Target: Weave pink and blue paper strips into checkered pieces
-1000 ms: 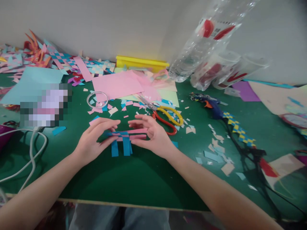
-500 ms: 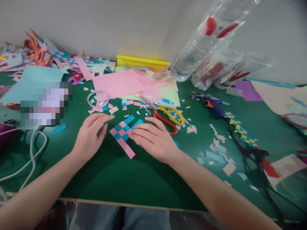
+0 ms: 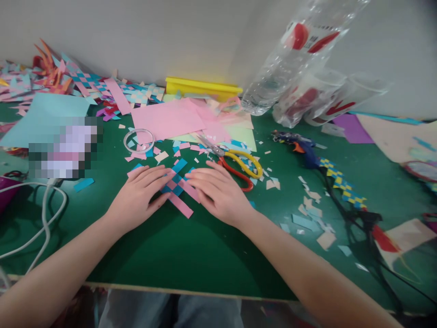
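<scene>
A small woven piece of pink and blue paper strips point(image 3: 173, 182) lies on the green table, checkered in the middle, with loose strip ends sticking out. My left hand point(image 3: 138, 193) rests over its left side, fingers stretched out flat, covering part of the weave; the thumb touches it near the lower pink strip point(image 3: 181, 206). A pink end pokes out beyond the left knuckles. On the right, my right hand point(image 3: 221, 193) has its fingers extended side by side, tips at the blue and pink strip ends. Scissors point(image 3: 244, 165) with yellow and red handles lie just behind the right hand.
Paper scraps and a roll of clear tape point(image 3: 139, 141) lie behind the hands. Pink sheets point(image 3: 167, 120) and a yellow tray point(image 3: 205, 89) are further back. At right are a blue glue gun point(image 3: 305, 150) and plastic cups point(image 3: 307, 98); at left, a white cable point(image 3: 46, 218).
My left hand has moved right onto the woven piece. The piece has shifted and turned slightly, and another pink strip end now shows at its right. My right hand has lifted off part of it.
</scene>
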Demonstrator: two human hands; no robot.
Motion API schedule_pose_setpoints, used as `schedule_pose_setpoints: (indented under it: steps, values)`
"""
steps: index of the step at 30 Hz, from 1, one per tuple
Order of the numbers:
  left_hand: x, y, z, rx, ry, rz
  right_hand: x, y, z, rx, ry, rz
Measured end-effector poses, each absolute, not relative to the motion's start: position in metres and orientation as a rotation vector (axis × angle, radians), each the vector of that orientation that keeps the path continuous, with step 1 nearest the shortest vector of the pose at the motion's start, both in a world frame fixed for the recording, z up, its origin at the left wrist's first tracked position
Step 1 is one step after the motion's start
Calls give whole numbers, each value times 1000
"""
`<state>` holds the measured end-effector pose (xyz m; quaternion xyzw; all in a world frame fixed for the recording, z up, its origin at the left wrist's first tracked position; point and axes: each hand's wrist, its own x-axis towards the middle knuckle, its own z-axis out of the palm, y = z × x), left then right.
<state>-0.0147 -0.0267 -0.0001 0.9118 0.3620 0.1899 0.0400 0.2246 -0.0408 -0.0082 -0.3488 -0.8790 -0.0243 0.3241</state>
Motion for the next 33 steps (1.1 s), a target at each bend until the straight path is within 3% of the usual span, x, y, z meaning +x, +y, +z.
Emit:
schedule_pose_setpoints:
  steps: [13, 33]
  values:
    - [-19, -25, -7, 2712, 1243, 593, 217, -42, -14, -1167, -2515, 38]
    - [-21, -22, -9, 2739, 1117, 572, 215, -42, -15, -1053, -2495, 70]
